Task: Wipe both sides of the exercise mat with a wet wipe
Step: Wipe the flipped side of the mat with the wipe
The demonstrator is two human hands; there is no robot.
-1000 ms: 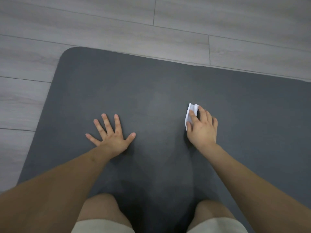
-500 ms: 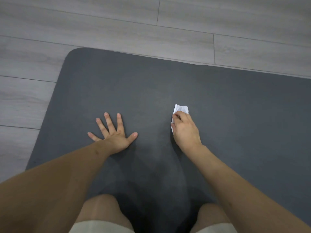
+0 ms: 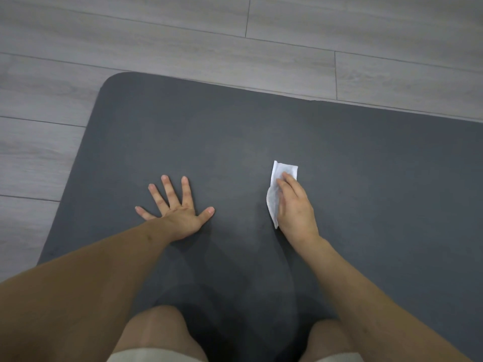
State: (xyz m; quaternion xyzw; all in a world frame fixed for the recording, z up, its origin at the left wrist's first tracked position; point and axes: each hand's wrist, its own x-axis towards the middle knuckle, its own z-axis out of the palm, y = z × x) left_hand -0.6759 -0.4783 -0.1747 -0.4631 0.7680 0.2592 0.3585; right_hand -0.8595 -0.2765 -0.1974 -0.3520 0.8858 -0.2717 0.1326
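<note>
Dark grey mat [image 3: 261, 131] lies flat on the wooden floor [image 3: 183, 35]. We press the white wipe [image 3: 277, 189] onto it under our right hand [image 3: 295, 210], fingers nearly straight. Our left hand [image 3: 180, 212] rests beside it, fingers spread flat.

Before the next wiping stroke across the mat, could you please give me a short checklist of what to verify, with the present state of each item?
1. Wet wipe under the right hand, flat on the mat: ok.
2. Left hand spread flat, bracing the mat: ok.
3. Mat lying flat, far corner not curled: ok.
4. Unwiped surface ahead free of objects: ok.
5. Wipe still moist enough: cannot tell.
6. Underside of the mat wiped: cannot tell; only the upper face shows.
</note>
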